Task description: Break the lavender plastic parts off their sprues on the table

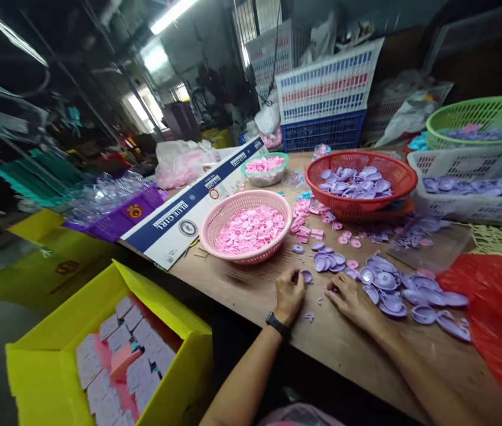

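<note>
My left hand (pixel 290 294), with a dark band at the wrist, is closed on a small purple plastic piece (pixel 306 276) just above the table. To its right my right hand (pixel 347 294) rests low over the tabletop with its fingers curled together; whatever they hold is hidden. Small purple scraps (pixel 308 317) lie on the wood between and below the hands. Right beside my right hand spreads a pile of purple oval plastic parts (pixel 385 280). A smaller group of purple parts (pixel 328 260) sits just beyond both hands.
A pink basket (pixel 251 258) of pink parts and a red basket (pixel 361 201) of purple parts stand behind my hands. Red plastic film (pixel 490 313) covers the right side. A yellow box (pixel 166 307) of packed pieces is below the table's left edge.
</note>
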Action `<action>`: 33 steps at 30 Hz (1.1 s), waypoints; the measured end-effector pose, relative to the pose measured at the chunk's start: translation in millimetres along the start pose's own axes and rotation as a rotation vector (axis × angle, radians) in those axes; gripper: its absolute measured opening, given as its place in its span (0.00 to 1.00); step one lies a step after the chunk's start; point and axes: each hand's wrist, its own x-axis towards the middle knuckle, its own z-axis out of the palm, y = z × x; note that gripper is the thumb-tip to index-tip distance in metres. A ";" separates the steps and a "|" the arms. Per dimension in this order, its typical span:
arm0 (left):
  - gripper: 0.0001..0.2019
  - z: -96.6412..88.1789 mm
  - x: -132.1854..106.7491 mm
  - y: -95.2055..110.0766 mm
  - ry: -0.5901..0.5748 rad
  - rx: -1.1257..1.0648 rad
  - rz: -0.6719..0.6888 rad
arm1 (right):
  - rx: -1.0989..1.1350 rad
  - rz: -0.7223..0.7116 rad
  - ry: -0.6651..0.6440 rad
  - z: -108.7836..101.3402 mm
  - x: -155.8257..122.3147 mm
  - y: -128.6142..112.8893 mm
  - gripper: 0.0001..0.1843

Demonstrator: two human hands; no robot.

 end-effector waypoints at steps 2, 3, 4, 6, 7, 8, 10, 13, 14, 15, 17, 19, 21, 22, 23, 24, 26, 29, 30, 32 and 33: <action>0.08 0.3 -0.8 -0.3 0.012 0.005 0.010 | -0.001 0.004 0.014 2.9 -0.3 2.1 0.09; 0.08 0.3 -1.3 -0.2 0.014 0.008 0.016 | -0.002 0.003 0.027 4.5 -0.3 2.7 0.09; 0.08 0.3 -1.6 -0.1 0.016 0.013 0.020 | -0.002 -0.001 0.042 6.0 -0.1 3.2 0.10; 0.08 0.4 -1.8 -0.1 0.022 0.023 0.023 | 0.005 -0.020 0.075 8.7 1.1 3.7 0.11; 0.08 0.6 -1.8 -0.4 0.027 0.027 0.023 | 0.010 -0.030 0.090 9.6 2.0 3.8 0.11; 0.08 0.8 -1.6 -0.7 0.032 0.029 0.022 | 0.015 -0.037 0.103 10.1 2.9 4.0 0.11; 0.08 1.6 -1.4 -1.7 0.035 0.027 0.022 | 0.024 -0.051 0.116 10.2 4.4 4.4 0.11; 0.08 2.9 -1.5 -3.3 0.036 0.022 0.031 | 0.036 -0.062 0.110 9.4 5.2 5.8 0.09; 0.08 3.4 -1.7 -3.8 0.039 0.024 0.034 | 0.040 -0.059 0.112 9.4 5.1 6.6 0.09; 0.08 3.8 -1.8 -4.2 0.043 0.028 0.038 | 0.042 -0.055 0.118 9.8 4.9 7.6 0.09; 0.08 4.5 -1.9 -4.7 0.053 0.035 0.040 | 0.041 -0.057 0.142 11.8 4.4 10.0 0.10; 0.08 5.0 -1.8 -4.9 0.055 0.031 0.041 | 0.025 -0.073 0.170 14.6 4.4 12.4 0.11; 0.08 5.3 -1.5 -5.1 0.051 0.014 0.039 | -0.010 -0.090 0.197 16.5 5.0 13.3 0.12; 0.08 5.5 -1.4 -5.2 0.045 0.004 0.039 | -0.030 -0.097 0.209 16.6 5.7 12.7 0.12; 0.08 5.6 -1.3 -5.4 0.038 -0.007 0.041 | -0.046 -0.104 0.219 15.9 6.4 11.2 0.13; 0.08 5.7 -1.4 -5.5 0.034 -0.015 0.043 | -0.057 -0.109 0.224 14.4 7.3 8.8 0.13; 0.08 5.5 -1.7 -5.5 0.026 -0.020 0.053 | -0.052 -0.109 0.237 9.6 8.9 1.7 0.13; 0.09 4.4 -2.8 -3.8 0.011 -0.011 0.071 | 0.020 -0.059 0.249 1.5 10.2 -11.1 0.14; 0.09 3.9 -3.2 -2.7 0.001 -0.006 0.078 | 0.063 -0.027 0.251 -0.4 10.2 -14.8 0.14; 0.09 2.9 -3.9 0.1 -0.021 0.007 0.099 | 0.177 0.057 0.247 -2.4 10.3 -20.5 0.14; 0.08 2.7 -4.2 1.5 -0.028 0.014 0.112 | 0.247 0.102 0.243 -2.6 10.4 -22.5 0.15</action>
